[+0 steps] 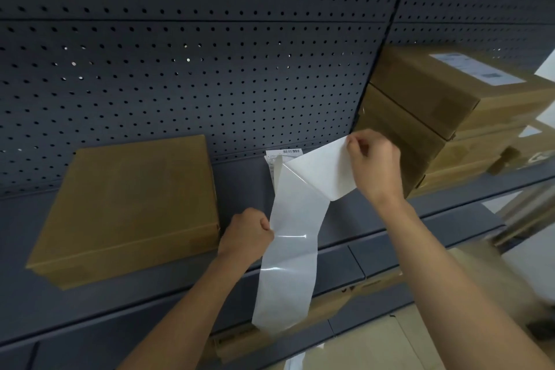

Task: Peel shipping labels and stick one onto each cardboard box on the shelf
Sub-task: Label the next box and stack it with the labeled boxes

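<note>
A white label (322, 168) is half peeled, in the middle of the frame just right of centre; its blank side faces us and one corner curls free, while its lower left edge is joined to the glossy backing strip (288, 264). The right hand (375, 162) has its grip pinched on the label's upper corner, fingers curled over the edge. The left hand (246, 234), lower and to the left, grips the strip's left edge with the thumb pressed down on it. From there the strip hangs in a long band towards the bottom centre of the frame, catching the light across its creases. Behind the top of the strip a printed sheet (285, 155) with a barcode peeps out; whether it lies on the shelf or belongs to the strip I cannot tell. All this is held in front of the dark grey shelf (375, 219). On the shelf at the left lies a flat cardboard box (129, 204), its top bare. At the right of the frame stands a stack of boxes (420, 117), and the top one bears a stuck label (477, 67) with print on it. A perforated back panel (180, 69) fills the upper frame, and more cardboard (375, 288) shows under the shelf's front edge.
</note>
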`<state>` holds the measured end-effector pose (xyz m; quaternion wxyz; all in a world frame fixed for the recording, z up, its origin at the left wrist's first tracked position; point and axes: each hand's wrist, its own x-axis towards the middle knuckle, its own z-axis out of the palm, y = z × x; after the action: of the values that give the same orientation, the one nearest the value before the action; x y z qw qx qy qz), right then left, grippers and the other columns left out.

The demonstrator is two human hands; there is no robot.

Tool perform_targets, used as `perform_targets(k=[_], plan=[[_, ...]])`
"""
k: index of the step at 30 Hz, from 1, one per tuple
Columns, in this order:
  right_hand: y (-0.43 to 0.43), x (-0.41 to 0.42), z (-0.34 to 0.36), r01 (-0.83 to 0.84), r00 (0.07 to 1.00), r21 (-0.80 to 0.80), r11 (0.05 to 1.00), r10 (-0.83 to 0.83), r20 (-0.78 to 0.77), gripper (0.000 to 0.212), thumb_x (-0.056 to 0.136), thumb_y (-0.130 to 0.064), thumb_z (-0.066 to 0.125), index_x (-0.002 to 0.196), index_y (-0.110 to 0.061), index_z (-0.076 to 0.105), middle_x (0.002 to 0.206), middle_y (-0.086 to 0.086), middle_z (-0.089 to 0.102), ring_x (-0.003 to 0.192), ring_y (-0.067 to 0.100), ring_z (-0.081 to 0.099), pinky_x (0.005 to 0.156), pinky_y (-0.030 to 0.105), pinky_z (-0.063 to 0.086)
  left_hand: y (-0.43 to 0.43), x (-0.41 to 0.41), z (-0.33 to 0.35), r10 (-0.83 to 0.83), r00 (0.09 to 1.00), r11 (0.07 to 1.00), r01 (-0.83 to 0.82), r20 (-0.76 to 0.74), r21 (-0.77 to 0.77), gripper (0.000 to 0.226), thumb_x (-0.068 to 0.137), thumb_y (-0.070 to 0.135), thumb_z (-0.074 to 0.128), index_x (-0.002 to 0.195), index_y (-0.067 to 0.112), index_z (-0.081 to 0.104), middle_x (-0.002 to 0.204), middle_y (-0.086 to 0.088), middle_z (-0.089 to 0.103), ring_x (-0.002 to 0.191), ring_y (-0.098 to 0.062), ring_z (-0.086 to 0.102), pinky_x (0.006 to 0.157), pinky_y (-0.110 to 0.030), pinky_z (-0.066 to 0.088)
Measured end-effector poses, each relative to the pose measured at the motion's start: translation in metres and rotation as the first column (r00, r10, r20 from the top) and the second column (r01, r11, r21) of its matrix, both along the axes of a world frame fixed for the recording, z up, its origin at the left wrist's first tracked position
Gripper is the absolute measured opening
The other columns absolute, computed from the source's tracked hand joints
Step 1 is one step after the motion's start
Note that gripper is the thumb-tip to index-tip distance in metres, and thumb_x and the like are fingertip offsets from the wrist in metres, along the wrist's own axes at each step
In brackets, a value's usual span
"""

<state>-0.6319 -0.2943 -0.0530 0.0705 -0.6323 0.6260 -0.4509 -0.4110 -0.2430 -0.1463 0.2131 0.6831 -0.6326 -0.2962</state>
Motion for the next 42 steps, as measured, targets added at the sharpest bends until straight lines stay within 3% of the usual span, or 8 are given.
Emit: perform_targets(k=[8, 13, 20, 22, 28, 33, 37, 42], plan=[[-0.011, -0.020, 0.023, 0.117, 0.992, -0.034, 0.993, -0.115, 0.046, 0.022, 0.098, -0.018, 0.049, 0.102, -0.009, 0.069, 0.094, 0.004, 0.070, 0.088, 0.020, 0.061, 0.072, 0.027, 0.042, 0.010, 0.003, 0.007, -0.105, 0.965, 0.994, 0.092, 0.240, 0.067, 0.012, 0.085, 0.017, 0.059, 0.074, 0.020, 0.057, 0.082, 0.000, 0.065, 0.076, -0.019, 0.064, 0.062, -0.030, 0.052], [-0.011, -0.021, 0.033, 0.165, 0.976, -0.036, 0.986, -0.158, 0.150, 0.024, 0.097, -0.018, 0.049, 0.103, -0.007, 0.070, 0.089, -0.002, 0.065, 0.086, 0.013, 0.056, 0.073, 0.021, 0.038, 0.016, 0.008, 0.009, -0.185, 0.950, 0.978, 0.153, 0.252, 0.140, 0.005, 0.082, 0.020, 0.063, 0.077, 0.021, 0.062, 0.085, 0.000, 0.067, 0.081, -0.020, 0.067, 0.076, -0.036, 0.060], [-0.008, -0.007, 0.036, 0.109, 0.970, -0.052, 0.993, -0.094, 0.226, 0.020, 0.095, -0.016, 0.052, 0.095, -0.007, 0.070, 0.082, 0.002, 0.068, 0.082, 0.015, 0.061, 0.072, 0.022, 0.044, 0.026, 0.012, 0.017, -0.290, 0.928, 0.940, 0.229, 0.234, 0.254, 0.023, 0.078, 0.018, 0.062, 0.060, 0.023, 0.049, 0.073, -0.004, 0.060, 0.084, -0.026, 0.069, 0.071, -0.031, 0.054], [-0.005, -0.001, 0.037, 0.085, 0.966, -0.056, 0.995, -0.069, 0.248, 0.016, 0.095, -0.014, 0.053, 0.090, -0.011, 0.068, 0.077, -0.003, 0.065, 0.075, 0.009, 0.058, 0.066, 0.014, 0.043, 0.028, 0.013, 0.021, -0.316, 0.923, 0.924, 0.247, 0.219, 0.291, 0.021, 0.074, 0.014, 0.060, 0.058, 0.021, 0.049, 0.073, -0.005, 0.061, 0.086, -0.027, 0.069, 0.066, -0.028, 0.048], [0.002, 0.011, 0.039, 0.026, 0.937, -0.041, 0.999, -0.010, 0.349, 0.014, 0.094, -0.012, 0.056, 0.088, -0.014, 0.068, 0.076, -0.008, 0.063, 0.065, -0.001, 0.054, 0.059, -0.001, 0.039, 0.033, 0.018, 0.023, -0.390, 0.914, 0.880, 0.337, 0.107, 0.335, 0.003, 0.078, 0.014, 0.065, 0.075, 0.013, 0.066, 0.080, 0.001, 0.068, 0.087, -0.023, 0.070, 0.067, -0.029, 0.052], [0.009, 0.022, 0.030, -0.054, 0.937, -0.013, 0.998, 0.055, 0.345, 0.012, 0.094, -0.013, 0.059, 0.088, -0.015, 0.070, 0.080, -0.011, 0.066, 0.073, -0.002, 0.056, 0.062, 0.001, 0.040, 0.042, 0.025, 0.037, -0.446, 0.892, 0.863, 0.409, 0.069, 0.297, 0.019, 0.081, 0.018, 0.072, 0.100, 0.015, 0.072, 0.092, 0.007, 0.069, 0.089, -0.009, 0.066, 0.077, -0.025, 0.054], [0.017, 0.035, 0.021, -0.098, 0.953, -0.014, 0.995, 0.098, 0.288, 0.013, 0.094, -0.011, 0.059, 0.087, -0.014, 0.069, 0.078, -0.012, 0.065, 0.070, -0.004, 0.056, 0.061, 0.002, 0.039, 0.046, 0.028, 0.058, -0.316, 0.935, 0.934, 0.336, -0.159, 0.123, 0.009, 0.087, 0.019, 0.069, 0.091, 0.014, 0.074, 0.079, 0.010, 0.070, 0.069, 0.003, 0.063, 0.066, -0.016, 0.050], [0.021, 0.049, 0.012, -0.111, 0.974, -0.035, 0.993, 0.116, 0.193, 0.014, 0.097, -0.016, 0.056, 0.090, -0.014, 0.068, 0.080, -0.006, 0.067, 0.075, 0.003, 0.059, 0.062, 0.002, 0.037, 0.054, 0.028, 0.086, -0.071, 0.814, 0.992, 0.117, -0.576, 0.043, 0.027, 0.095, 0.019, 0.063, 0.077, 0.001, 0.070, 0.062, -0.006, 0.060, 0.055, -0.016, 0.053, 0.051, -0.023, 0.038]])
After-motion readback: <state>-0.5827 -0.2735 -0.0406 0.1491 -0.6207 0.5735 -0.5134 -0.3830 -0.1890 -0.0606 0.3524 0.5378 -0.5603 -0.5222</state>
